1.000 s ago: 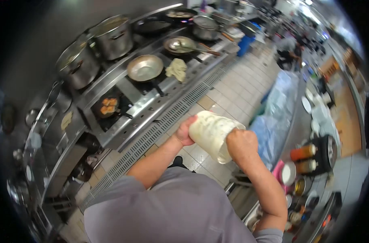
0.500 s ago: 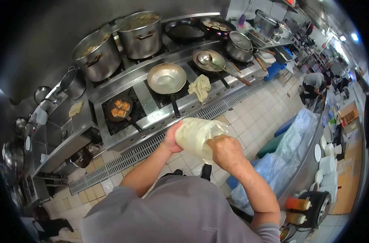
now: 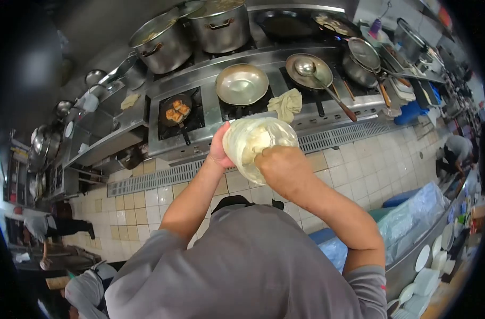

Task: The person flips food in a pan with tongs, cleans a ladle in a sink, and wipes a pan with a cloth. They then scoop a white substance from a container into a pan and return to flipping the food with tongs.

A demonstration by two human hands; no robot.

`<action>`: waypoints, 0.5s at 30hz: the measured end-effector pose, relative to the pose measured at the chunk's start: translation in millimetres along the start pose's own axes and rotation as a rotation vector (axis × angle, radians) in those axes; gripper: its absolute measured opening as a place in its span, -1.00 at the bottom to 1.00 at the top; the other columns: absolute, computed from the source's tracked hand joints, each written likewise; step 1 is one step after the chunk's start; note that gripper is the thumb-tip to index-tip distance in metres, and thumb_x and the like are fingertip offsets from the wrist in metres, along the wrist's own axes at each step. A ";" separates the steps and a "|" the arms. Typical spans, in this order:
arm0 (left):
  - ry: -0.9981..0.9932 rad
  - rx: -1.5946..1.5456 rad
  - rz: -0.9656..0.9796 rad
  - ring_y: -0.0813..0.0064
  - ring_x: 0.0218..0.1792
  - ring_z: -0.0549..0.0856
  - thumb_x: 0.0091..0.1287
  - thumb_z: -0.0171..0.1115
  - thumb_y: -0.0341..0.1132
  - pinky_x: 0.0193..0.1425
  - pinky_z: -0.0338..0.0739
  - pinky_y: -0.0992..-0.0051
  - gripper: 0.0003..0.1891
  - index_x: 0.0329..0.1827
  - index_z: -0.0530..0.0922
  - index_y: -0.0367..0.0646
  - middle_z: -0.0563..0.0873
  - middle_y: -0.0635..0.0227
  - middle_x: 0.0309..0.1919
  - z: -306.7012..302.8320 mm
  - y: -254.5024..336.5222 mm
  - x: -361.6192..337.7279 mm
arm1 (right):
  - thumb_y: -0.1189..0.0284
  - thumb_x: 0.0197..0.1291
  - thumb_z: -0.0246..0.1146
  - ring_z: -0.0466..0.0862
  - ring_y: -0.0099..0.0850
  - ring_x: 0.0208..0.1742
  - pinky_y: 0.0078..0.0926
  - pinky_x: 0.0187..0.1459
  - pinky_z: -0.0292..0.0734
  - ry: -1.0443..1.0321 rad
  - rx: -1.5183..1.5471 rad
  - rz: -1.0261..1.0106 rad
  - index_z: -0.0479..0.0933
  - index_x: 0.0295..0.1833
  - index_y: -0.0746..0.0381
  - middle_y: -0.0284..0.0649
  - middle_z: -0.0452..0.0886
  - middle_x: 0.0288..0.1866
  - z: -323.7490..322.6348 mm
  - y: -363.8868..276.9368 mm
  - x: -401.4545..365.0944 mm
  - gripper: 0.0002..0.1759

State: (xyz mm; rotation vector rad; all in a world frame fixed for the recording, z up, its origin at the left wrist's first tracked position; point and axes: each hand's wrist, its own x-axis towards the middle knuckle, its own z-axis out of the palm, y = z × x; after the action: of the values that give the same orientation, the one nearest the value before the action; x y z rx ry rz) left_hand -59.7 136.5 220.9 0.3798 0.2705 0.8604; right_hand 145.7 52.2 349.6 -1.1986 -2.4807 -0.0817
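A large clear tub (image 3: 240,139) with a pale creamy substance inside is tilted in front of the body, its mouth facing right. My left hand (image 3: 220,147) grips its left side. At the mouth of the tub, my right hand (image 3: 282,166) is closed; what its fingers hold, if anything, is hidden. Beyond the tub, a wide metal pan (image 3: 242,84) rests on the stove, and a crumpled cloth (image 3: 286,104) lies at its right. Browned pieces of food (image 3: 177,111) sit in a small dark pan at the left burner.
Two tall pots (image 3: 162,45) stand at the back of the stove. A ladle (image 3: 305,66) lies in another pan. Plastic-covered bins (image 3: 412,220) stand at the right. One person (image 3: 456,151) bends at the far right; others (image 3: 46,226) are at the lower left.
The view has turned, so the stove sits further right and higher, and people now show at lower left. The tub's mouth faces the camera more, with both hands still at it.
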 end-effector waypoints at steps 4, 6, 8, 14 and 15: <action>-0.018 -0.036 0.083 0.03 0.29 0.53 0.41 -0.04 0.15 0.42 0.36 0.10 -0.32 0.35 0.41 -0.27 0.54 0.01 0.27 -10.1 9.8 3.6 | 0.52 -0.09 0.22 0.70 -0.24 -0.40 -0.30 -0.37 0.62 0.039 0.031 -0.029 0.56 -0.45 0.22 -0.16 0.64 -0.46 -7.5 25.6 17.8 -0.96; -0.032 -0.046 0.079 0.04 0.31 0.51 0.41 -0.04 0.16 0.44 0.34 0.10 -0.30 0.37 0.39 -0.28 0.52 0.01 0.30 -6.0 16.0 6.7 | 0.51 -0.13 0.25 0.72 -0.26 -0.40 -0.33 -0.38 0.63 0.175 0.062 -0.032 0.58 -0.47 0.22 -0.17 0.65 -0.48 0.3 34.3 27.1 -0.96; 0.070 0.044 0.154 0.06 0.24 0.58 0.39 0.03 0.15 0.40 0.39 0.11 -0.34 0.31 0.46 -0.25 0.59 0.03 0.22 19.3 22.7 12.7 | 0.50 -0.11 0.26 0.72 -0.26 -0.39 -0.34 -0.38 0.63 -0.073 0.070 -0.168 0.54 -0.47 0.22 -0.18 0.65 -0.48 18.5 39.8 33.8 -0.96; 0.113 -0.016 0.163 0.11 0.26 0.57 0.39 0.04 0.12 0.39 0.41 0.13 -0.34 0.34 0.42 -0.27 0.57 0.05 0.24 -36.9 65.7 35.8 | 0.51 -0.05 0.24 0.72 -0.23 -0.34 -0.34 -0.36 0.61 -0.010 0.018 0.014 0.56 -0.40 0.24 -0.12 0.65 -0.42 51.2 59.9 91.1 -0.95; 0.103 -0.025 0.157 0.12 0.25 0.58 0.39 0.06 0.09 0.39 0.42 0.14 -0.35 0.34 0.41 -0.28 0.58 0.06 0.24 -42.1 74.5 40.2 | 0.51 -0.05 0.24 0.72 -0.23 -0.34 -0.34 -0.36 0.61 -0.009 0.021 0.000 0.56 -0.40 0.24 -0.12 0.65 -0.42 55.7 65.3 99.2 -0.95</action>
State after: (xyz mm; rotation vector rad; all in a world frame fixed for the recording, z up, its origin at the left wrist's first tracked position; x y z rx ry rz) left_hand -101.4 220.9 211.9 0.3372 0.3283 1.0380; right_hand 122.4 179.3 326.7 -1.1927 -2.4833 -0.0497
